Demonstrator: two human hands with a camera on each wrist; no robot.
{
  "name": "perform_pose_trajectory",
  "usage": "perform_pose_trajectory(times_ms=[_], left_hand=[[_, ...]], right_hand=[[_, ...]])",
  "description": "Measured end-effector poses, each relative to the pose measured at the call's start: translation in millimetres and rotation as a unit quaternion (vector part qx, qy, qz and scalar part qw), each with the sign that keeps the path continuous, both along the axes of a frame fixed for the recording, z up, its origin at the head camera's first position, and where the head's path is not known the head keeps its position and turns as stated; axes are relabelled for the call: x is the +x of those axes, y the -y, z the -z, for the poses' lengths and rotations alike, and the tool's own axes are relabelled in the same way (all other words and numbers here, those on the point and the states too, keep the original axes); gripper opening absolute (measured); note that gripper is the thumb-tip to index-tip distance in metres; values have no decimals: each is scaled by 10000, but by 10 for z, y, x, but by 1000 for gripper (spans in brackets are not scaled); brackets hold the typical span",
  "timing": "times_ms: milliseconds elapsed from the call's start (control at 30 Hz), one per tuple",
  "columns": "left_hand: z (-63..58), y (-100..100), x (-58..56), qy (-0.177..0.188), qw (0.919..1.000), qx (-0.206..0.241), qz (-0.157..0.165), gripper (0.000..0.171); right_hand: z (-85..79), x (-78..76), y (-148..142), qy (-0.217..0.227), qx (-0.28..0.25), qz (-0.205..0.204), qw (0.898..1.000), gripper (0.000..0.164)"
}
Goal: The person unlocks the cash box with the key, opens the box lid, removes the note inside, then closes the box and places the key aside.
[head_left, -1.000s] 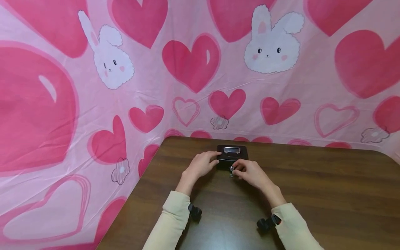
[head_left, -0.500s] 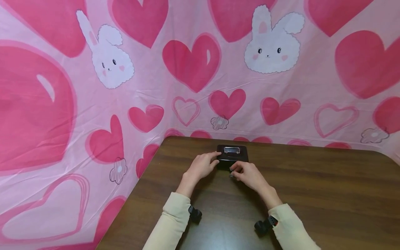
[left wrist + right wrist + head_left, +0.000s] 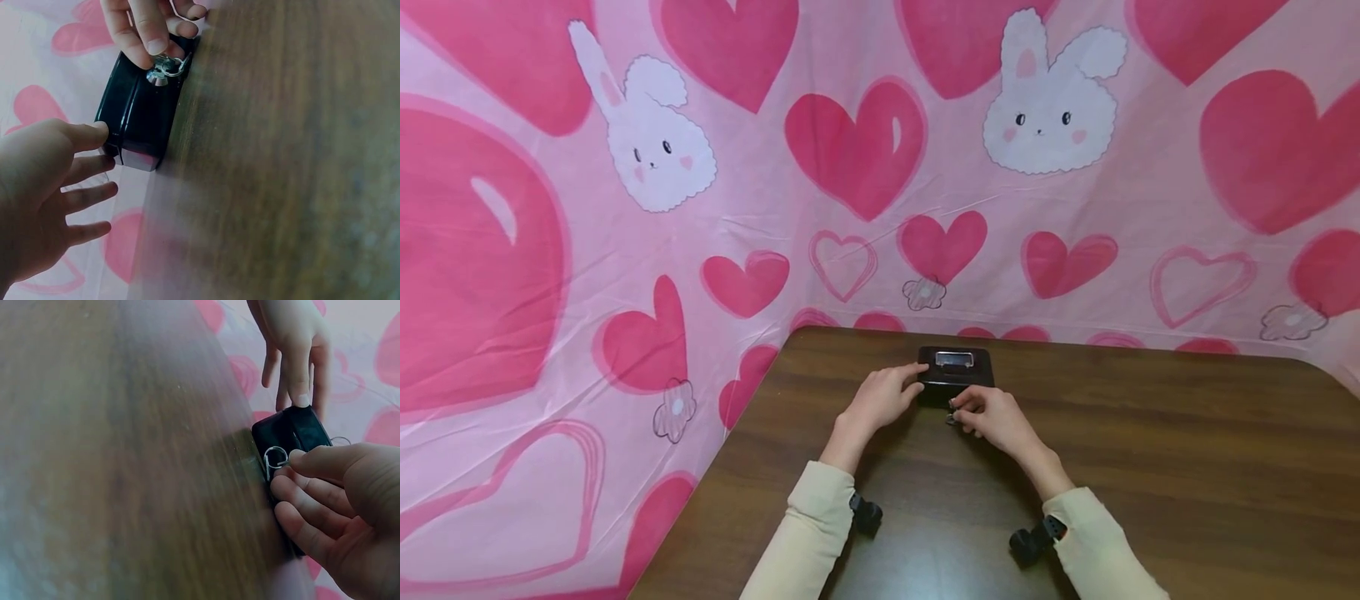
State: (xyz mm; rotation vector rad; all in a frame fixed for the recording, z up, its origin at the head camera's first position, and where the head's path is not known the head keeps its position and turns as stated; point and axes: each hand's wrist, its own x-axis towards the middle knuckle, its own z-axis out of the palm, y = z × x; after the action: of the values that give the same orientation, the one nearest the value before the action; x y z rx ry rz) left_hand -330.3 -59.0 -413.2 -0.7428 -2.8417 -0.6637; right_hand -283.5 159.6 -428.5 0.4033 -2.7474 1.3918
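The black box [image 3: 955, 377] sits on the table [image 3: 1165, 475] near its far edge, at 12 o'clock between the two forearms. Its lid is down, and a silver handle [image 3: 954, 359] lies on top.

The left hand [image 3: 882, 398] is at the box's 9 o'clock, fingers extended and not wrapped round anything; the thumb and a fingertip touch that end of the box.

The right hand [image 3: 996, 414] is at 5 o'clock from the box, gripping a silver key ring [image 3: 275, 456] between thumb and forefinger, with the other fingers bent loosely beneath. The ring is at the box's front, its 6 o'clock side, close by a round silver lock [image 3: 157, 78]. Whether a key is in the lock is hidden by the fingers.

Both arms wear cream sleeves, the left sleeve [image 3: 805, 525] coming in from 7 o'clock and the right sleeve [image 3: 1101, 542] from 5 o'clock. A small black camera is strapped at each wrist. Beyond the table, from 9 o'clock round past 12, hangs a pink cloth [image 3: 857, 50] printed with hearts, flowers and white rabbits.
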Motion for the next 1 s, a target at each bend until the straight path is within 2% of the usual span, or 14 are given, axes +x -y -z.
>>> perform_pose_trajectory(times_ms=[467,1000], left_hand=[[-22,-7,12,32,10000,-43,-45,40],[-6,0,15,93,9999,44,-27,41]], right_hand=[[37,-25,-13,351,-291,257,9986,13],[28,0,-41,490,-186,336,9981,10]])
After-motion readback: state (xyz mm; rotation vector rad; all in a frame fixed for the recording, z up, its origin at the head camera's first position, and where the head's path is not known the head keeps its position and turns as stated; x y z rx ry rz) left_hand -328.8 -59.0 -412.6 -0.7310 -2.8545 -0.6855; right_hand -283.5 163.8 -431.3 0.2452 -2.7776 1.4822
